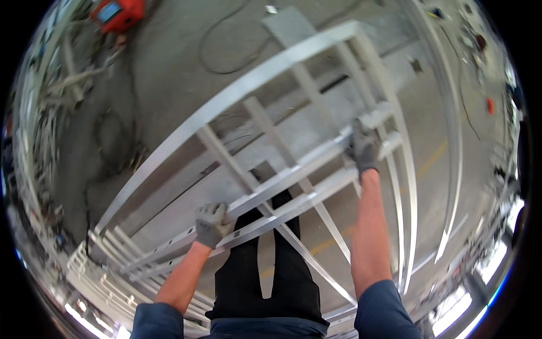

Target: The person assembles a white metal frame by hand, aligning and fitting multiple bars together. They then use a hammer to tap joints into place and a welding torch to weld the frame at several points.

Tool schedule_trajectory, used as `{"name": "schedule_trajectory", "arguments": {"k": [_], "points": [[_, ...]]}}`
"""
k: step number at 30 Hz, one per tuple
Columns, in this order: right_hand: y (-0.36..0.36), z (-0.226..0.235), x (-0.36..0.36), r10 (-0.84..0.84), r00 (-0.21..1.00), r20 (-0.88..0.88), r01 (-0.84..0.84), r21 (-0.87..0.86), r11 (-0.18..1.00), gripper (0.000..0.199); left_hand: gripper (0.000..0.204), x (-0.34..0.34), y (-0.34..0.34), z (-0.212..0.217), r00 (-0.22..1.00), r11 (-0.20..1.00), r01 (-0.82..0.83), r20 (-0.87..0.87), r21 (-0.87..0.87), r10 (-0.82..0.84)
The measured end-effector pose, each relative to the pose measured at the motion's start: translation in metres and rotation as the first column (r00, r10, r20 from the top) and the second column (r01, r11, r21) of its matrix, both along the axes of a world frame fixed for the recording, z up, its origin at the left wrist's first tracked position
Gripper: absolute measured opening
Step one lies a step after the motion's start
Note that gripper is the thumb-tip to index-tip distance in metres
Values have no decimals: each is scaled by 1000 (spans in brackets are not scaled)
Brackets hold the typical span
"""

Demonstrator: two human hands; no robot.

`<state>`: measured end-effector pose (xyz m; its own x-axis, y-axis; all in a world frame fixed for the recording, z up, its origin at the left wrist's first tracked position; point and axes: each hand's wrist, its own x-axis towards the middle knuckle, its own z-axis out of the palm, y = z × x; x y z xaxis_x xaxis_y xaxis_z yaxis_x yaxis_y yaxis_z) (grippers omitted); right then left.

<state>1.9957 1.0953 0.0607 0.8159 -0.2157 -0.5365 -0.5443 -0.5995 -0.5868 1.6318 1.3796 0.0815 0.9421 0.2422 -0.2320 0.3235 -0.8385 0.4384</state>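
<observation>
A large pale metal frame (pixel 293 169) of square tube, much like a railing panel, stretches across the view in front of my legs. Two parallel rails run through its middle, with crossbars between them and the long outer rail. My left hand (pixel 212 225), in a grey work glove, is closed around the middle rails toward their left end. Further up and to the right, my right hand (pixel 363 146), gloved the same way, grips these rails near the frame's right side. The undersides of both grips are hidden.
A flat grey metal plate or beam (pixel 175 198) lies under the frame. A red machine (pixel 118 14) stands at the far left, with a dark cable (pixel 206 59) on the floor. Stacked metal bars (pixel 39 130) line the left side; a long curved bar (pixel 451 141) runs at right.
</observation>
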Motion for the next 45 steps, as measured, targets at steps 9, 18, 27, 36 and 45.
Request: {"name": "schedule_trajectory", "arguments": {"k": [9,18,27,36,45], "points": [[19,23,2,307,946,-106,-313,-554,771,70,48,-1,3,3,998,998,-29,-58,-58,25],[165,46,-121,660,644,386,-716,0,698,24,71,39,58,-1,951,965,-147,300,218,78],[253,-24,-166,851,335,405,-861,-236,451,73,78,154,178,-43,994,954,65,64,294,-87],[239,-43,-165,727,430,536,-845,-45,533,74,59,163,173,-41,994,1000,-1,113,3,1],[206,11,-128,549,490,677,-648,-139,749,61,83,150,180,-67,998,999,-33,-51,4,34]]}}
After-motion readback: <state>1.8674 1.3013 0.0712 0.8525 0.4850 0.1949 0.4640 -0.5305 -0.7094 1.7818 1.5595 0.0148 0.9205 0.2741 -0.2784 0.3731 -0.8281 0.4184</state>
